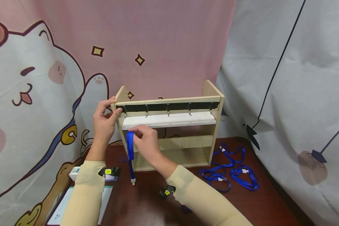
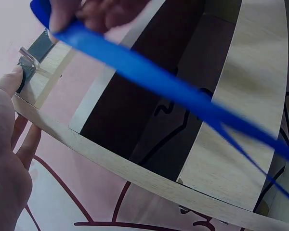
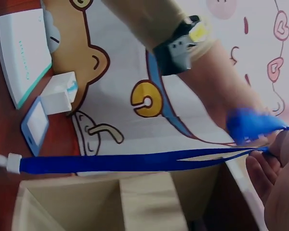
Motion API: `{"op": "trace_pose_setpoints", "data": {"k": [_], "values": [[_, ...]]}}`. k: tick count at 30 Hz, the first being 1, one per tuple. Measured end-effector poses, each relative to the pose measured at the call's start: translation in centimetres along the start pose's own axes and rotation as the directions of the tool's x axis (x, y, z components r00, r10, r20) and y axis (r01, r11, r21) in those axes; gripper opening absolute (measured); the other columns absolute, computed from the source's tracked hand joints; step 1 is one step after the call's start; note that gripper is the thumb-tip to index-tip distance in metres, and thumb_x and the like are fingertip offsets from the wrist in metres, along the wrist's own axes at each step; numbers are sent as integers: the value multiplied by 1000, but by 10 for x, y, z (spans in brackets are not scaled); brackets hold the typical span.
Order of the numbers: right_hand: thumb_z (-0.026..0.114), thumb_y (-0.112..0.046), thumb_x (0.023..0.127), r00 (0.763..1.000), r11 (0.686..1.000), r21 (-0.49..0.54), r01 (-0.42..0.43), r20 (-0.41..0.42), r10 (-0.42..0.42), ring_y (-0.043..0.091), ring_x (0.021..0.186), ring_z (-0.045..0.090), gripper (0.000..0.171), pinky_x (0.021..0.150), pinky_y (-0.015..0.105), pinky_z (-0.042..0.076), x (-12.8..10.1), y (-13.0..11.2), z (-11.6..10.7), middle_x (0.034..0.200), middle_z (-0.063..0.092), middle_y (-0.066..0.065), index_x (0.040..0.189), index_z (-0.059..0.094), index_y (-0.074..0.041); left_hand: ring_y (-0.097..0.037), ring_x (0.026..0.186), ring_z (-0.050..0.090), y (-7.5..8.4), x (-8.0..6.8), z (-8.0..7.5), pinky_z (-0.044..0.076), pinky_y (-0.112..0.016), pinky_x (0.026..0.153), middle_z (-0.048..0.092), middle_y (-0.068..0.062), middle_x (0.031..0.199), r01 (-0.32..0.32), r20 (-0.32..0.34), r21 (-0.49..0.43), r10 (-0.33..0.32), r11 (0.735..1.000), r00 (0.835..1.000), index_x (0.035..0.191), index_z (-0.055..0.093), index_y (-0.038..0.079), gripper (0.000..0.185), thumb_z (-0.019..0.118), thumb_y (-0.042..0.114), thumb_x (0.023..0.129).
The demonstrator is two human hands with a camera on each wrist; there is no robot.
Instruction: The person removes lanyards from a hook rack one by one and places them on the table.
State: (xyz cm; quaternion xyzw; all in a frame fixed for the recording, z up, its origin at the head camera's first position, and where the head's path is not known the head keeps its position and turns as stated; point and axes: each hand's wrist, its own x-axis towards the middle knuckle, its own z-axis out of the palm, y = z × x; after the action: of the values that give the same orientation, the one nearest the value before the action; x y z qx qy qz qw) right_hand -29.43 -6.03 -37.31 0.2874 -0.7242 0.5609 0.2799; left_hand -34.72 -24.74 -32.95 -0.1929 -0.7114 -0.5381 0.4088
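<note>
A small wooden rack (image 1: pixel 186 141) stands on the dark red table, with a row of metal hooks (image 1: pixel 168 110) on a black strip along its top rail. My left hand (image 1: pixel 115 106) grips the rack's top left corner, thumb (image 2: pixel 12 79) on the front edge beside the leftmost hook (image 2: pixel 31 60). My right hand (image 1: pixel 135 133) pinches the upper end of a blue lanyard (image 1: pixel 130 149) just below that hook. The strap hangs down in front of the rack, its white clip (image 1: pixel 133 181) near the table. In the right wrist view, the lanyard (image 3: pixel 135 161) runs out to its clip (image 3: pixel 7 162).
Several more blue lanyards (image 1: pixel 228 171) lie heaped on the table right of the rack. A white box (image 3: pixel 21 53) and small flat devices (image 3: pixel 36 122) sit at the front left. Cartoon-printed cloth hangs behind and to both sides.
</note>
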Motion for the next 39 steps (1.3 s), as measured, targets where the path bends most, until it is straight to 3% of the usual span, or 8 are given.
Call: {"op": "trace_pose_setpoints", "data": {"k": [4,11,14,19,24,31,39], "values": [[76,7,97,1000,1000,21,2,30,-3,7,73,64,15,67,20,56,3,-6,-17,88,76,5,106,85,-1,-15,132,61,5,-1,1,55,-19,96,67,-9,148,-5,-7,0,5,1000,1000,134,73,0,34,80,0,101],[75,5,99,996,992,97,-76,53,71,9,70,62,15,62,21,50,6,-6,-43,83,76,2,107,85,-3,-15,132,61,35,-5,2,54,-19,97,64,-18,150,14,-3,-10,-14,1000,1000,135,69,-8,34,77,-3,102],[76,4,99,996,992,103,-71,65,64,11,69,61,13,61,22,49,6,-5,-54,83,75,2,107,84,-3,-16,134,60,29,-5,1,54,-20,96,64,-14,151,19,-4,-4,-19,1000,1000,135,70,-5,34,77,-2,102],[76,1,101,994,994,95,-46,102,36,15,69,64,12,62,25,52,2,-3,-75,89,78,1,107,84,-4,-16,136,60,5,-1,0,54,-22,96,66,-6,150,13,1,-6,-13,1000,1000,135,73,3,35,80,1,101],[76,1,101,990,997,62,-37,135,29,15,72,67,14,65,26,56,-4,-2,-95,97,78,-2,107,85,-9,-17,137,60,-3,0,-1,55,-24,96,66,-2,149,10,9,-22,-9,1000,1000,135,75,7,36,83,5,100],[76,2,100,989,999,32,-18,147,13,16,75,68,17,66,27,55,-12,0,-113,95,76,-4,104,85,-11,-17,138,59,0,2,-1,55,-23,97,66,-5,150,9,-8,-15,-9,1000,1000,135,73,2,35,81,1,101],[77,-3,103,990,999,20,-44,135,41,17,75,68,15,65,28,57,-29,12,-123,97,76,-8,105,84,-15,-18,137,60,31,-4,2,55,-23,98,65,-15,149,15,1,-27,-15,1000,1000,134,69,-7,33,77,-2,102]]}}
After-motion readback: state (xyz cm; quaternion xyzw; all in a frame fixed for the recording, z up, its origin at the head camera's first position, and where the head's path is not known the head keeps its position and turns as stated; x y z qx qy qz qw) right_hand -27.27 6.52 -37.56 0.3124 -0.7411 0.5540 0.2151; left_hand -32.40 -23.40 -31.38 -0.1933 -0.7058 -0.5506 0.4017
